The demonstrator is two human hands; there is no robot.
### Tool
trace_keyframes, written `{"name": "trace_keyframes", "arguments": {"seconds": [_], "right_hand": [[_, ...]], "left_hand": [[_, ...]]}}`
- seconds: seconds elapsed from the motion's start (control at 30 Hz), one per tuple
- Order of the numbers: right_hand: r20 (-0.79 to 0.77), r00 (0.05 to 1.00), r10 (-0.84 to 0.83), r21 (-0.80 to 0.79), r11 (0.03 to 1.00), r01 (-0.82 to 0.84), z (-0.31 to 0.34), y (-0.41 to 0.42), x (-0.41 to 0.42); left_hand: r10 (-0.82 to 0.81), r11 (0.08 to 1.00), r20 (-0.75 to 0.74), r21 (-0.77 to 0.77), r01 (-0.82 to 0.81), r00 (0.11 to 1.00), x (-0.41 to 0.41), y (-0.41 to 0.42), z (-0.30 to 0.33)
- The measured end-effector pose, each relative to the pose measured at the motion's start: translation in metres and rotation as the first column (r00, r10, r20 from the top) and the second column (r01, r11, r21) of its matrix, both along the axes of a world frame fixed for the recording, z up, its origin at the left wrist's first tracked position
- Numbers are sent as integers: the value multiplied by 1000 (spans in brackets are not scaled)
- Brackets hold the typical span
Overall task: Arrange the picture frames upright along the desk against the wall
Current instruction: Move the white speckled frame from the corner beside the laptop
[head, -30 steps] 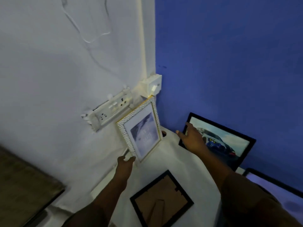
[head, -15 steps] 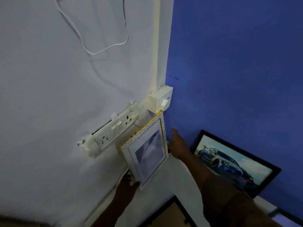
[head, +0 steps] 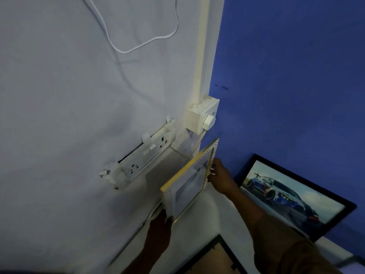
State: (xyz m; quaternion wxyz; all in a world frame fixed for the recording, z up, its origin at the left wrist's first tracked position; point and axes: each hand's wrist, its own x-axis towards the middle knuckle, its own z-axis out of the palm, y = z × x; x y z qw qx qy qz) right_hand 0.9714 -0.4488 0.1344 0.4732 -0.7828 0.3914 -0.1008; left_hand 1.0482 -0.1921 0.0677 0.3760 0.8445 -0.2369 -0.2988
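A small white speckled frame with gold edging (head: 189,182) stands tilted in the corner where the white wall meets the blue wall. My left hand (head: 160,226) grips its lower left corner. My right hand (head: 221,178) holds its right edge near the top. A black frame with a blue car picture (head: 296,196) leans upright against the blue wall to the right. Another black frame (head: 215,258) lies face down on the white desk (head: 207,220) near the bottom edge, its brown backing up.
A white socket strip (head: 144,157) and a switch box (head: 203,115) are fixed on the white wall just behind the small frame. A white cable (head: 138,44) loops above them. A conduit runs up the corner.
The small frame has turned, its top swinging away from the white wall toward the blue wall. My right hand moved onto its right edge. The view shifted up and left.
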Motion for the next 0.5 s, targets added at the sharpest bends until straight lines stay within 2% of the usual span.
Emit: {"name": "trace_keyframes", "arguments": {"seconds": [0.13, 0.27, 0.33, 0.43, 0.5], "right_hand": [[64, 995, -81, 15, 997, 80, 20, 9, -48], [170, 969, -182, 118, 980, 163, 61, 32, -116], [200, 961, -191, 134, 977, 166, 81, 51, -159], [140, 969, -202, -21, 978, 207, 111, 83, -239], [-100, 973, -209, -321, 932, 167, 132, 103, -286]], "left_hand": [[-35, 995, 169, -81, 49, 985, -27, 8, 35], [72, 918, 350, -389, 75, 934, -60, 13, 89], [118, 855, 358, -510, 89, 926, -77, 14, 124], [65, 834, 414, -522, 178, 908, -110, 12, 162], [-6, 838, 517, -464, 286, 856, -129, 0, 181]]}}
